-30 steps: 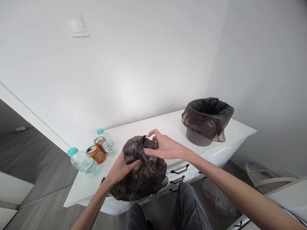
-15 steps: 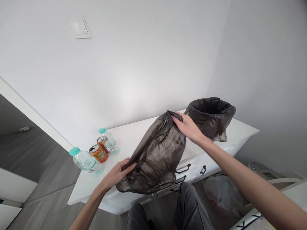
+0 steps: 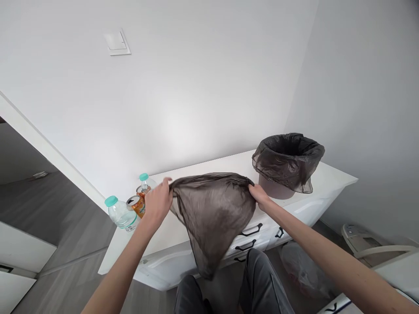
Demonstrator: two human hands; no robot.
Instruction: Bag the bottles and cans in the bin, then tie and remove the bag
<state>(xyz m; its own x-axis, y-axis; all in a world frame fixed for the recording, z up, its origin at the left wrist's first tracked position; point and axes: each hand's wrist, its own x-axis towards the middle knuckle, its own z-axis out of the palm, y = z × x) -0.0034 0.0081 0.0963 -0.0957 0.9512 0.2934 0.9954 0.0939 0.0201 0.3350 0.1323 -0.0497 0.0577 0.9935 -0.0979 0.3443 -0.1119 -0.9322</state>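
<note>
Gray pants [image 3: 263, 279] nearest me, knees in front of a white cabinet [image 3: 168, 268]; can't tell if they touch it. Above the knees, a dark, see-through plastic bag [image 3: 218, 218], stretched sideways between both hands, hanging down to a narrow bottom corner in front of the drawers. Left hand [image 3: 159, 203] grips the bag's upper left corner, back of the hand up, index finger sticking out a bit. Right hand [image 3: 259, 195] pinches the upper right corner, thumb on the near side. Top edge runs fairly level, slightly bunched; bag looks thin and flat. Black handles [image 3: 251, 229] show just right of it on the cabinet front. On the cabinet's left end, beside the left hand: a clear bottle [image 3: 121, 214] with a teal cap, an opened orange can [image 3: 136, 205] partly behind the hand, then a second can [image 3: 142, 190] and another teal-capped bottle [image 3: 146, 180], both part hidden. Toward the right end, a round bin [image 3: 276, 190], upright, dark liner [image 3: 288, 168] folded over its rim. Wall behind, light switch [image 3: 117, 42] up left.
</note>
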